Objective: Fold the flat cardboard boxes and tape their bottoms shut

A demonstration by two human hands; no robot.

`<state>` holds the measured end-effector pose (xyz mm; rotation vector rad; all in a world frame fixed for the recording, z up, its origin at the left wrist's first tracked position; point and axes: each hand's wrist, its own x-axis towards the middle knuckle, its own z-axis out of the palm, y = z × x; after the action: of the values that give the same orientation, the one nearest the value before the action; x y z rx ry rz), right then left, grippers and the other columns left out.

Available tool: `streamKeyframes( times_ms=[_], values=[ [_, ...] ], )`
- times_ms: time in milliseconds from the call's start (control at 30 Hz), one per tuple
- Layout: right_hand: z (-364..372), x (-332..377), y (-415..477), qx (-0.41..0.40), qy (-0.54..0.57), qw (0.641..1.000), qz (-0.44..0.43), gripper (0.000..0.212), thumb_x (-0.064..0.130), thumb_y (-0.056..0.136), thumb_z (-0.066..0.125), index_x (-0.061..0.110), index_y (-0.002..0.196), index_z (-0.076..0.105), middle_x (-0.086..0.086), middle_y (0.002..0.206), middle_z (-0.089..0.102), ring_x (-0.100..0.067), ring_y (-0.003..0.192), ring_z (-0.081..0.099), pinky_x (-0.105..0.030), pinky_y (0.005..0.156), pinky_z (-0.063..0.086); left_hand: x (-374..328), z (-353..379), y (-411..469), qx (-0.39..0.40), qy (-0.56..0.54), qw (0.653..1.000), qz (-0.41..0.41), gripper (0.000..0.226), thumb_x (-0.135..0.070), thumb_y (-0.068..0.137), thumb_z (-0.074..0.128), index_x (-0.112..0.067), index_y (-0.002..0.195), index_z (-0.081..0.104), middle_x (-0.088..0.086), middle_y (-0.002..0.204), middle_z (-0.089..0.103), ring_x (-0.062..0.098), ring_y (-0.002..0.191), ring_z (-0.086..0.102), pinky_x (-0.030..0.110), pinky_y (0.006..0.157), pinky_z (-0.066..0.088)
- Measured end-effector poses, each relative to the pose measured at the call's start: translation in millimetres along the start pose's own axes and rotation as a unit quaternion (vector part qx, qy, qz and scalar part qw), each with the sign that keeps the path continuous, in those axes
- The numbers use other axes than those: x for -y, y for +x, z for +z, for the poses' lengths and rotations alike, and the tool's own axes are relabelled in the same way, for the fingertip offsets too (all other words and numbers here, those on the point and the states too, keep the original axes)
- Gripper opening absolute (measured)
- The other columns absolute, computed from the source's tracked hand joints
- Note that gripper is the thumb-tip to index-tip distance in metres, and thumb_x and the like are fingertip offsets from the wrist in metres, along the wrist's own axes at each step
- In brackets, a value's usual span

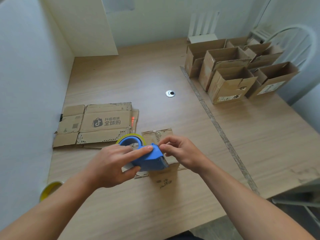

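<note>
Across the pale wood-grain counter (155, 75), which fills a corner between white walls, a grey strip of worn tape (216, 129) runs diagonally along a seam. A round metal cable grommet (170, 93) sits near the middle. A cream partition panel (83, 26) stands at the far left corner, and a white curved-back chair (294, 42) stands beyond the far right edge.

Near the front, both hands meet over a flattened brown cardboard box (162, 177) lying on the counter. The left hand (112, 165) grips a blue plastic tape dispenser (149, 160), with the forefinger stretched along its top and the thumb underneath. The right hand (180, 151) pinches the dispenser's front end with its thumb and curled fingertips; whether tape is between them cannot be told.

A stack of flat printed cardboard boxes (103, 123) lies to the left against the wall, just beyond the dispenser. A cluster of folded open-topped cardboard boxes (230, 78) stands upright at the far right, past the tape strip. A spare yellow-edged tape roll (50, 189) rests at the counter's left edge, beside the left forearm.
</note>
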<state>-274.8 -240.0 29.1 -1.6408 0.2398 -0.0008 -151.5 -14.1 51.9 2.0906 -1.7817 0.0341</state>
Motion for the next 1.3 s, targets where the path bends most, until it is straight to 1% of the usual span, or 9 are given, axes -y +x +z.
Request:
streamKeyframes(
  times_ms=[133, 267, 433, 533, 667, 767, 833, 1167, 1300],
  values=[
    [2, 1, 3, -0.021, -0.025, 0.999, -0.01, 0.011, 0.015, 0.098, 0.061, 0.019, 0.09, 0.067, 0.009, 0.08, 0.065, -0.006, 0.079, 0.059, -0.025, 0.075, 0.049, -2, -1, 3, 0.008, -0.003, 1.0, 0.002, 0.064, -0.032, 0.087, 0.06, -0.034, 0.147, 0.038, -0.006, 0.074, 0.054, 0.015, 0.066, 0.045, 0.025, 0.061, 0.04],
    [2, 2, 5, -0.028, -0.062, 0.998, -0.01, 0.015, 0.017, 0.1, 0.056, 0.02, 0.086, 0.063, 0.008, 0.08, 0.063, -0.009, 0.08, 0.058, -0.039, 0.08, 0.051, -1, -3, 1, 0.011, -0.006, 1.0, -0.005, 0.062, -0.031, 0.086, 0.06, -0.03, 0.146, 0.041, -0.009, 0.076, 0.048, 0.013, 0.066, 0.042, 0.021, 0.063, 0.034],
    [-3, 0, 6, -0.025, -0.086, 0.996, -0.001, 0.015, 0.021, 0.1, 0.054, 0.018, 0.087, 0.062, 0.003, 0.083, 0.064, -0.03, 0.086, 0.058, -0.045, 0.083, 0.05, 0, -8, 1, 0.033, -0.031, 0.998, -0.033, 0.067, -0.036, 0.085, 0.058, -0.038, 0.148, 0.036, -0.013, 0.082, 0.053, 0.011, 0.069, 0.046, 0.018, 0.062, 0.034],
    [-9, -2, 6, -0.055, -0.061, 0.996, 0.018, 0.018, 0.015, 0.102, 0.052, 0.019, 0.087, 0.061, 0.0, 0.087, 0.067, -0.02, 0.088, 0.063, -0.037, 0.082, 0.052, 5, -12, -1, 0.053, -0.055, 0.995, -0.071, 0.072, -0.043, 0.085, 0.054, -0.055, 0.149, 0.024, -0.011, 0.1, 0.069, 0.014, 0.079, 0.06, 0.027, 0.064, 0.051],
    [-17, -8, 1, -0.077, -0.017, 0.995, 0.054, 0.02, 0.013, 0.104, 0.046, 0.009, 0.092, 0.061, 0.0, 0.09, 0.071, -0.012, 0.09, 0.07, -0.028, 0.077, 0.052, 13, -16, -3, 0.096, -0.124, 0.978, -0.138, 0.068, -0.051, 0.083, 0.05, -0.065, 0.144, 0.022, -0.012, 0.122, 0.067, 0.016, 0.095, 0.065, 0.032, 0.079, 0.053],
    [-17, -14, -5, -0.088, -0.005, 0.994, 0.072, 0.025, 0.013, 0.106, 0.043, 0.011, 0.087, 0.059, 0.002, 0.082, 0.071, -0.014, 0.084, 0.071, -0.028, 0.074, 0.05, 15, -19, 5, 0.137, -0.176, 0.96, -0.17, 0.066, -0.055, 0.08, 0.049, -0.07, 0.138, 0.024, -0.014, 0.106, 0.069, 0.007, 0.081, 0.061, 0.022, 0.072, 0.05],
    [-24, -16, -9, -0.12, 0.015, 0.989, 0.083, 0.027, 0.013, 0.106, 0.043, 0.013, 0.083, 0.057, 0.003, 0.077, 0.069, -0.014, 0.08, 0.071, -0.03, 0.074, 0.049, 19, -22, 7, 0.154, -0.197, 0.95, -0.187, 0.065, -0.056, 0.078, 0.05, -0.071, 0.137, 0.026, -0.011, 0.098, 0.07, 0.011, 0.077, 0.062, 0.026, 0.068, 0.052],
    [-53, -41, -43, -0.23, 0.023, 0.961, 0.154, 0.022, 0.015, 0.104, 0.047, 0.014, 0.084, 0.056, -0.002, 0.074, 0.063, -0.011, 0.072, 0.064, -0.034, 0.077, 0.049, 24, -28, 11, 0.256, -0.22, 0.91, -0.239, 0.065, -0.059, 0.066, 0.051, -0.075, 0.127, 0.036, -0.031, 0.115, 0.063, -0.003, 0.103, 0.059, 0.03, 0.091, 0.05],
    [-59, -46, -49, -0.199, 0.001, 0.96, 0.195, 0.018, 0.016, 0.103, 0.05, 0.018, 0.086, 0.055, -0.002, 0.08, 0.063, -0.009, 0.079, 0.067, -0.036, 0.079, 0.047, 27, -24, 5, 0.281, -0.224, 0.892, -0.275, 0.061, -0.057, 0.063, 0.054, -0.08, 0.118, 0.04, -0.033, 0.125, 0.058, -0.011, 0.111, 0.053, 0.024, 0.097, 0.044]
  ],
)
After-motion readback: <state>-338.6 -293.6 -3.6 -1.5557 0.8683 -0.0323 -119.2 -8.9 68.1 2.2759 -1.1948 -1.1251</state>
